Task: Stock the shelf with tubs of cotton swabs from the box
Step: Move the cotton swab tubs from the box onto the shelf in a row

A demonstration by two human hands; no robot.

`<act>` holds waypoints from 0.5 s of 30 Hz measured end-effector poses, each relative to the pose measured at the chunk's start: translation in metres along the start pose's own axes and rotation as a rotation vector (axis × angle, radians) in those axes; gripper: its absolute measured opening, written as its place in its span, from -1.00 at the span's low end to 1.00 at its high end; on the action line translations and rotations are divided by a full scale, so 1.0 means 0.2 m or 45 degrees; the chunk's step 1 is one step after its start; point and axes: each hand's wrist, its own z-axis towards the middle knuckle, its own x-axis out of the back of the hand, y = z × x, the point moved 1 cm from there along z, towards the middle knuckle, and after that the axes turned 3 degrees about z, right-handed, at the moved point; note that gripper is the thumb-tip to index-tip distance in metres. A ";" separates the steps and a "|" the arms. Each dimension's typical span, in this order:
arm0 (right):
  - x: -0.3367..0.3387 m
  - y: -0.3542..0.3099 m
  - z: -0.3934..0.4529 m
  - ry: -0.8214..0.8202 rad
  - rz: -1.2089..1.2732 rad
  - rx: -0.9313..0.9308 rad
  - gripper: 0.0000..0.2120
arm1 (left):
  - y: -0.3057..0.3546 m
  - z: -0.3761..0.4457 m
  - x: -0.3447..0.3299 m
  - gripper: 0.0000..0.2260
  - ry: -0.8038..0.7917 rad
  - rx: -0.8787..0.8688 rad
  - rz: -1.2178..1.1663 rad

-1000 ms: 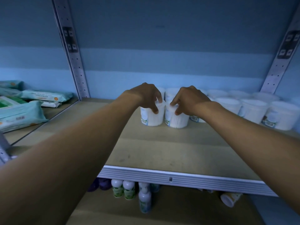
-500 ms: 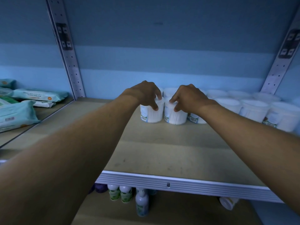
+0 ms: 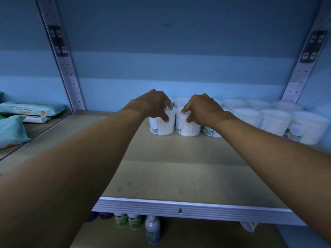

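Note:
Two clear tubs of cotton swabs stand side by side at the back middle of the wooden shelf (image 3: 179, 169). My left hand (image 3: 154, 104) grips the left tub (image 3: 161, 127) from above, fingers curled round its lid. My right hand (image 3: 200, 108) grips the right tub (image 3: 189, 128) the same way. Both tubs rest upright on the shelf board and touch each other. Several more white-lidded tubs (image 3: 275, 120) fill the back right of the shelf. The box is not in view.
A perforated metal upright (image 3: 60, 56) divides this bay from the left one, where packs of wipes (image 3: 30, 108) lie. Another upright (image 3: 304, 56) stands at the right. Small bottles (image 3: 152, 230) stand on the shelf below the metal front edge (image 3: 179, 210).
Both hands have pushed the two tubs slightly farther back on the shelf, still holding them. The camera has shifted a little.

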 end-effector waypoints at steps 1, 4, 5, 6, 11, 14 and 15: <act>0.00 0.00 0.00 0.003 0.004 0.004 -0.58 | 0.00 0.00 0.00 -0.56 -0.001 0.002 0.002; -0.01 0.02 -0.02 0.018 0.027 0.019 -0.59 | 0.00 0.00 -0.01 -0.56 0.011 0.010 -0.014; -0.01 0.02 -0.03 0.010 0.032 0.035 -0.59 | -0.01 -0.01 -0.03 -0.57 0.026 0.013 -0.031; 0.00 0.02 -0.04 -0.008 0.038 0.051 -0.58 | -0.02 -0.02 -0.05 -0.57 0.042 0.017 -0.051; -0.01 0.05 -0.15 -0.053 0.124 0.067 -0.48 | -0.02 -0.09 -0.13 -0.53 0.087 0.015 -0.018; 0.01 0.07 -0.22 0.004 0.155 0.055 -0.49 | 0.05 -0.13 -0.15 -0.44 0.112 0.029 0.018; 0.03 0.08 -0.24 0.019 0.155 0.053 -0.49 | 0.09 -0.13 -0.15 -0.45 0.137 0.011 0.013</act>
